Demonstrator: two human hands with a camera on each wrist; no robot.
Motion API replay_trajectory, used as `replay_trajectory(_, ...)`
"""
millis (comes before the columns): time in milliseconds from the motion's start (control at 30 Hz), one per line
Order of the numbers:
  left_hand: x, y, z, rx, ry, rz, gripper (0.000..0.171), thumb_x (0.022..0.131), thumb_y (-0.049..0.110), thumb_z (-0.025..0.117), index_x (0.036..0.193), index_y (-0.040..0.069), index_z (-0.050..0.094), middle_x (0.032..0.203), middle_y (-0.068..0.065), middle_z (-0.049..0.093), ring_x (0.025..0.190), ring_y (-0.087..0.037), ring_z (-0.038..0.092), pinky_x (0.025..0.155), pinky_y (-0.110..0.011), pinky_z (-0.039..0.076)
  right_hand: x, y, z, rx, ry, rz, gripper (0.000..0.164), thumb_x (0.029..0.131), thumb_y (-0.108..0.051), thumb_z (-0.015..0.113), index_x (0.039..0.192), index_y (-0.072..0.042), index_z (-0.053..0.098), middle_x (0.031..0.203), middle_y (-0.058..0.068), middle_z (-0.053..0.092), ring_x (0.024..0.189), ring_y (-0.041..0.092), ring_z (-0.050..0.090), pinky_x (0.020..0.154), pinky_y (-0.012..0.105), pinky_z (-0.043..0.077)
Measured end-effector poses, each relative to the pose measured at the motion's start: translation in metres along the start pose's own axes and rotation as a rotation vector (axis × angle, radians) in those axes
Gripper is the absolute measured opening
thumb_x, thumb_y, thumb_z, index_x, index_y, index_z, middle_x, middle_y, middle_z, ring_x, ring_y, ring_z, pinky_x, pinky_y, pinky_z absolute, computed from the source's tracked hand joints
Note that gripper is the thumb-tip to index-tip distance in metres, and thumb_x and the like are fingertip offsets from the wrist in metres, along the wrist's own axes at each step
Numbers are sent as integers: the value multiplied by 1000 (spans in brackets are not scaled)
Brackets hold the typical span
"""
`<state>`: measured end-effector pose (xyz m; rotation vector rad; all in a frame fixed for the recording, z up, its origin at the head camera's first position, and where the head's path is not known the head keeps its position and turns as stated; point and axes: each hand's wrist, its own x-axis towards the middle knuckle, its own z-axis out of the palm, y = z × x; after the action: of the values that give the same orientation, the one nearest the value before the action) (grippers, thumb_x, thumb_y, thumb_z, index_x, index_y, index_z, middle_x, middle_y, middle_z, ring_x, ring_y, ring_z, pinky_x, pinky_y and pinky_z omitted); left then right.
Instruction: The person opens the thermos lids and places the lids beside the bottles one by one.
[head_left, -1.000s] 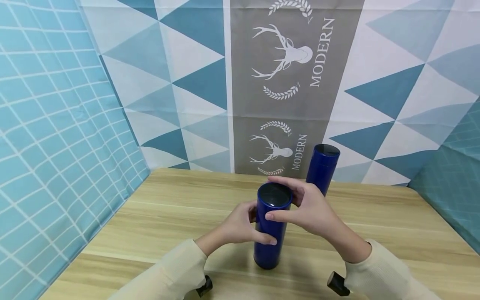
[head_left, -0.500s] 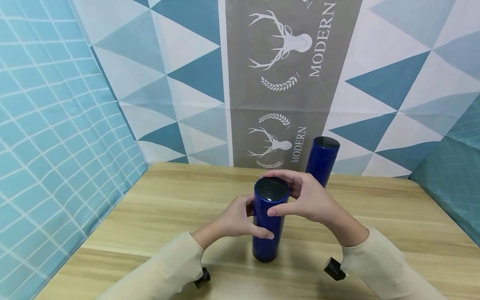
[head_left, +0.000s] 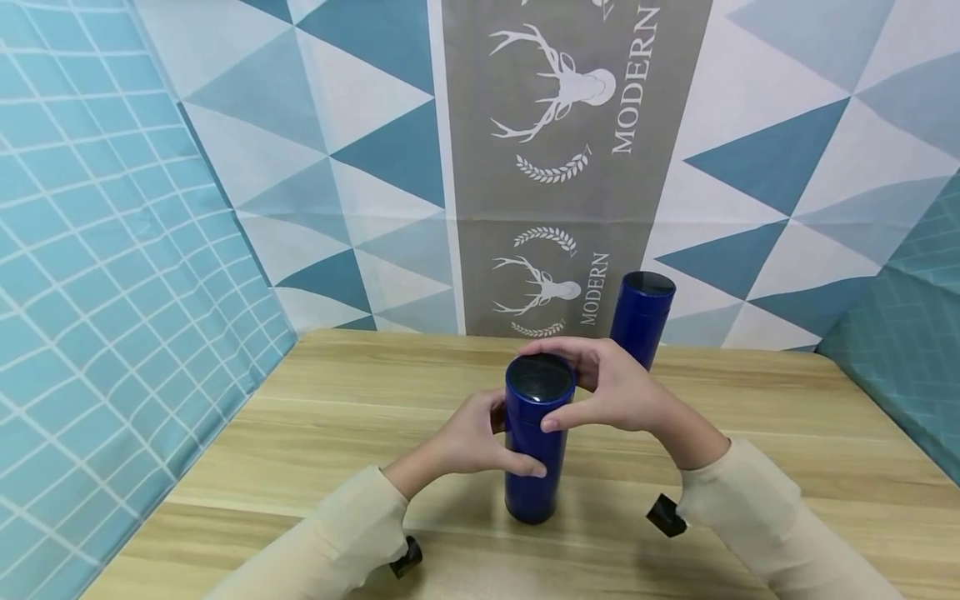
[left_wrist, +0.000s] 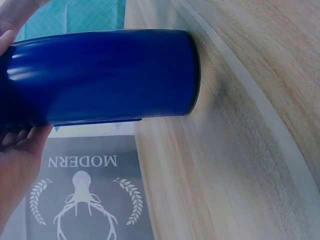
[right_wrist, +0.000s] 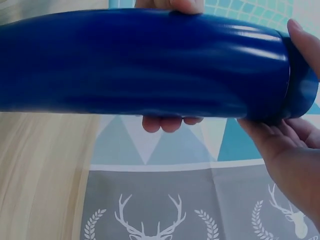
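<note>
A blue thermos flask (head_left: pixel 532 479) is upright, its base at or just above the wooden tabletop; contact there is hard to judge. My left hand (head_left: pixel 476 442) grips the flask's body from the left, thumb across the front and fingers behind. Higher up, my right hand (head_left: pixel 618 390) holds the lid (head_left: pixel 540 379), which is blue with a dark, glossy top. In the right wrist view a thin seam separates the lid from the body (right_wrist: pixel 150 65), and the right thumb and fingers lie on opposite sides of the lid. The left wrist view shows the flask's dark-rimmed bottom end (left_wrist: pixel 192 75).
A second blue flask (head_left: pixel 641 323) with a dark top stands behind my right hand, which hides its lower part. The wooden table (head_left: pixel 360 392) reaches back to a patterned cloth (head_left: pixel 390 192). Blue tiled-pattern cloth (head_left: pixel 90 275) borders the left side.
My right thumb has shifted slightly rightward across the front of the lid. The left hand keeps its grip on the body. The head view has tilted a little.
</note>
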<state>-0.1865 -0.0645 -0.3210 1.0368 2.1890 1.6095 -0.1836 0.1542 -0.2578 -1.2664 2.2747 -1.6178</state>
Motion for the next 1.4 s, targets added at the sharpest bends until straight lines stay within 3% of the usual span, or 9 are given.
replay_trajectory(367, 0, -2, -1, 0, 1, -3, 62, 68, 6, 84, 123, 6, 57, 119, -13, 67, 98, -4, 67, 91, -22, 54, 6, 9, -10, 54, -105, -42, 66, 74, -2, 80, 133, 4, 50, 129, 26, 58, 116, 29, 63, 100, 36, 52)
replay_trajectory(733, 0, -2, -2, 7, 0, -13, 61, 68, 6, 84, 123, 6, 58, 119, -12, 68, 97, -5, 67, 90, -22, 54, 19, 15, -21, 126, -252, -42, 72, 70, 0, 82, 134, 4, 48, 129, 31, 54, 120, 36, 57, 104, 43, 48)
replay_trajectory(833, -1, -1, -1, 3, -4, -12, 61, 69, 7, 84, 124, 6, 57, 119, -13, 67, 98, -5, 67, 90, -22, 54, 22, 17, -24, 146, -292, -67, 72, 71, -1, 82, 134, 6, 46, 130, 27, 55, 122, 35, 57, 105, 42, 48)
replay_trajectory(1000, -1, -1, 0, -3, 0, -5, 62, 69, 6, 83, 125, 6, 56, 120, -14, 67, 98, -4, 67, 90, -22, 55, 22, 19, -26, 184, -326, -90, 73, 73, -3, 81, 136, 7, 44, 134, 7, 58, 126, 28, 55, 108, 37, 46)
replay_trajectory(1100, 0, -2, 2, 0, 8, -8, 62, 69, 6, 84, 125, 6, 57, 119, -13, 67, 96, -3, 67, 88, -21, 55, 19, 19, -25, 219, -345, -112, 76, 76, -6, 79, 140, 8, 39, 140, 4, 54, 132, 23, 50, 111, 38, 42)
replay_trajectory(1267, -1, -2, 4, 9, 23, -23, 62, 67, 7, 85, 123, 6, 58, 116, -13, 69, 93, -1, 67, 86, -21, 55, 8, 13, -20, 244, -288, -126, 85, 79, -10, 78, 146, 7, 28, 149, 9, 46, 137, 15, 45, 115, 30, 37)
replay_trajectory(1400, -1, -2, 2, 11, 31, -26, 62, 66, 6, 85, 123, 7, 59, 117, -13, 69, 93, -1, 67, 86, -22, 56, -3, -1, -10, 177, -132, -49, 84, 79, -8, 78, 147, 3, 29, 150, 10, 44, 136, 8, 46, 111, 20, 39)
